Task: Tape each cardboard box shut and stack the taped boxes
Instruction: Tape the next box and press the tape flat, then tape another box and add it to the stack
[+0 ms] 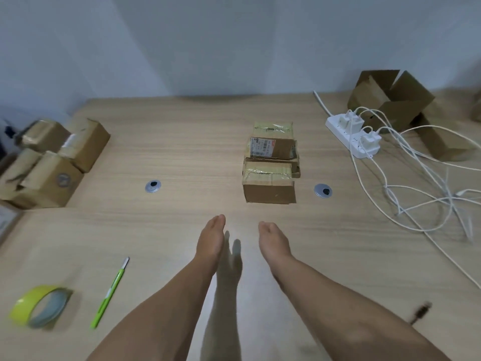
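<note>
Two taped cardboard boxes stand stacked at the table's middle: a smaller labelled box [272, 142] on a larger box [269, 183]. My left hand [211, 238] and my right hand [273, 239] hover side by side just in front of the stack, fingers straight, holding nothing and apart from the boxes. A yellow-green tape roll [40, 306] lies at the near left, with a green utility knife [109, 293] beside it. Several cardboard boxes [52, 162] sit at the far left, and open boxes [390, 100] at the far right.
A white power strip [351, 134] with chargers and tangled white cables [416, 194] spreads over the right side. Two round cable grommets [153, 186] [323, 191] are set in the wooden table [182, 142]. A wall stands behind.
</note>
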A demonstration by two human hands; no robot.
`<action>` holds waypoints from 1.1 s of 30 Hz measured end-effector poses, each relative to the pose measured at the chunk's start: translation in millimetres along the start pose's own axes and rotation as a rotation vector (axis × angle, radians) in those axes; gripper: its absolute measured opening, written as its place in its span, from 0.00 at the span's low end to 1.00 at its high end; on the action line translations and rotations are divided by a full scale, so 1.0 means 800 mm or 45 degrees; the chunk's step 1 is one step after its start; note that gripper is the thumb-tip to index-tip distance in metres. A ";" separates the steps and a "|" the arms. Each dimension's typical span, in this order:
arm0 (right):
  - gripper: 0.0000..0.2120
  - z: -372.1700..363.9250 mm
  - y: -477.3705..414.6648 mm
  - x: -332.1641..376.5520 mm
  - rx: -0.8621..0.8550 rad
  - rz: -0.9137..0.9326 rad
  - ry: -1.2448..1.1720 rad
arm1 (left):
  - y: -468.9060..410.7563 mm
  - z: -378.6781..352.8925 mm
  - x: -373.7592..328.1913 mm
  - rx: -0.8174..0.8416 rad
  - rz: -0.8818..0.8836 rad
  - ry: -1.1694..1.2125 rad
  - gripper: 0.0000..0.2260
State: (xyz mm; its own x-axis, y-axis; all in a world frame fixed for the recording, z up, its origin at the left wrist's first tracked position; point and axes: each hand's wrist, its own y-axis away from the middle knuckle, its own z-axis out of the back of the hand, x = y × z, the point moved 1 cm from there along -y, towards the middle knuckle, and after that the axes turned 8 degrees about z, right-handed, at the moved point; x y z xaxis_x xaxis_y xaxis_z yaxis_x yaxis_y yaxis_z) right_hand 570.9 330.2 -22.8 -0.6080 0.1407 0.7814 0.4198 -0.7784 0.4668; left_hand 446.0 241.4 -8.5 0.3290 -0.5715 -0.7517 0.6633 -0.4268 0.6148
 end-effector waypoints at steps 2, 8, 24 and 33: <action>0.24 -0.020 0.024 0.002 0.058 0.022 0.016 | 0.021 0.019 0.021 -0.053 0.013 -0.024 0.22; 0.21 -0.081 0.083 0.008 0.243 0.044 -0.039 | 0.073 0.088 0.079 -0.169 0.069 0.010 0.21; 0.15 -0.270 0.193 0.055 0.439 0.214 0.090 | 0.108 0.294 0.188 -0.335 0.199 0.227 0.12; 0.17 -0.398 0.242 0.098 0.437 0.285 0.066 | 0.094 0.421 0.237 -0.299 0.173 0.249 0.13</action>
State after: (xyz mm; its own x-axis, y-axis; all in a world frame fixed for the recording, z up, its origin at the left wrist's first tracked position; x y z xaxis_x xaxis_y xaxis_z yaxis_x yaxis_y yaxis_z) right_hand 389.8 -4.2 -3.3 -0.5055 -0.0468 0.8616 0.7407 -0.5356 0.4055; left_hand 332.1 -134.9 -24.3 0.5328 -0.4575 -0.7119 0.7335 -0.1698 0.6581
